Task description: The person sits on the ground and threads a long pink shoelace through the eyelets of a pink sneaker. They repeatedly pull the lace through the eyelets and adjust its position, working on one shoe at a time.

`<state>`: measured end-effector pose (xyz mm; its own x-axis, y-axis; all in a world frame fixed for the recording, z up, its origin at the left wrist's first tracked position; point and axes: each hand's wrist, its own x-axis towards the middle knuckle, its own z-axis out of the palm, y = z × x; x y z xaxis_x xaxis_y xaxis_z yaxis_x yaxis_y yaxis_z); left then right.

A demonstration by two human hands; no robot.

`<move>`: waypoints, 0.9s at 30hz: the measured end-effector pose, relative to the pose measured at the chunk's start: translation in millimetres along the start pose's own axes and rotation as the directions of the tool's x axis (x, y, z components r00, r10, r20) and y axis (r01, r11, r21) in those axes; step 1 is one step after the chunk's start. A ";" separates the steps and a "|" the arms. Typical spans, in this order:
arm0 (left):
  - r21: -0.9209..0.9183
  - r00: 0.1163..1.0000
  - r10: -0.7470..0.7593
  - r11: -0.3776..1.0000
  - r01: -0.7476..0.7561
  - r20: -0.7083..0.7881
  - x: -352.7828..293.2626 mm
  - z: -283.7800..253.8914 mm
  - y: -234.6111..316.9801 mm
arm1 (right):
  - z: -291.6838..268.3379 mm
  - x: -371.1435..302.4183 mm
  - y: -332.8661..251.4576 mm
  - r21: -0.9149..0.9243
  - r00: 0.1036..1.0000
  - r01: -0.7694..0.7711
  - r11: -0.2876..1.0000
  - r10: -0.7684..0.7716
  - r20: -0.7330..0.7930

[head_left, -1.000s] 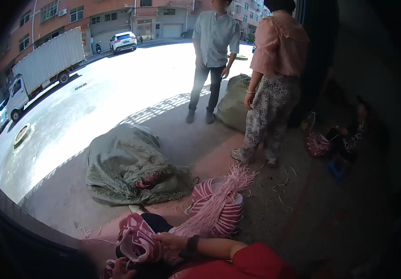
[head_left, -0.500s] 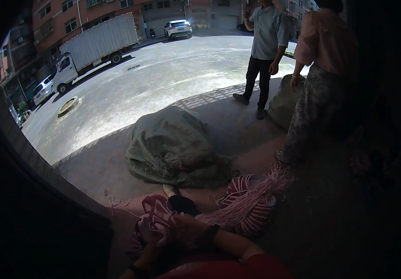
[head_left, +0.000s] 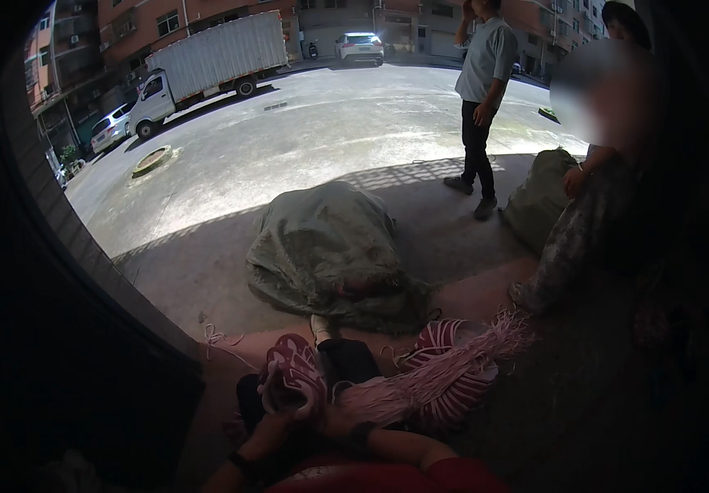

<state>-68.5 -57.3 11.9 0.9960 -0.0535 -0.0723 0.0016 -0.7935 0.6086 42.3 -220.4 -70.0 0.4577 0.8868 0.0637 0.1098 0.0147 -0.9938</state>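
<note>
1. Shoe (head_left: 293,366), maroon and pink: located at 7 o'clock from the view's centre, opening facing the wearer.
2. Left hand (head_left: 271,435), 7 o'clock: closed on the shoe's near edge.
3. Right hand (head_left: 334,421), 6 o'clock: against the shoe's near edge; shadow hides the fingers, so grip cannot be told.
4. Caution: pink strands (head_left: 420,386), 5 o'clock, lie beside the right hand; sideways movement could tangle them.
5. Caution: a loosened left grip could drop the shoe.
</note>
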 end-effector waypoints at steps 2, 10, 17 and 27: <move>0.071 0.995 -0.091 0.994 0.087 0.049 7.8 3.3 1.3 | -3.0 -7.9 -12.2 0.140 0.999 0.039 0.989 -0.036 -0.023; 0.366 0.951 -0.309 0.884 0.292 -0.011 23.0 13.8 46.3 | -77.0 -0.8 -45.5 0.931 0.680 -0.042 0.363 0.693 -0.240; 0.414 0.979 -0.189 0.887 0.205 -0.081 33.4 12.0 17.1 | -177.4 -14.0 -133.5 0.612 0.547 0.408 0.677 0.356 -0.758; 0.455 0.995 -0.086 0.884 0.104 -0.060 23.8 19.0 7.8 | -73.3 32.0 -97.7 -0.437 0.909 -0.358 0.825 0.201 -0.365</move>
<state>-46.5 -76.3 -0.1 0.9957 0.0513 -0.0772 0.0639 -0.9832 0.1712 110.8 -227.3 35.8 0.7601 0.6406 -0.1091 0.3124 -0.5073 -0.8031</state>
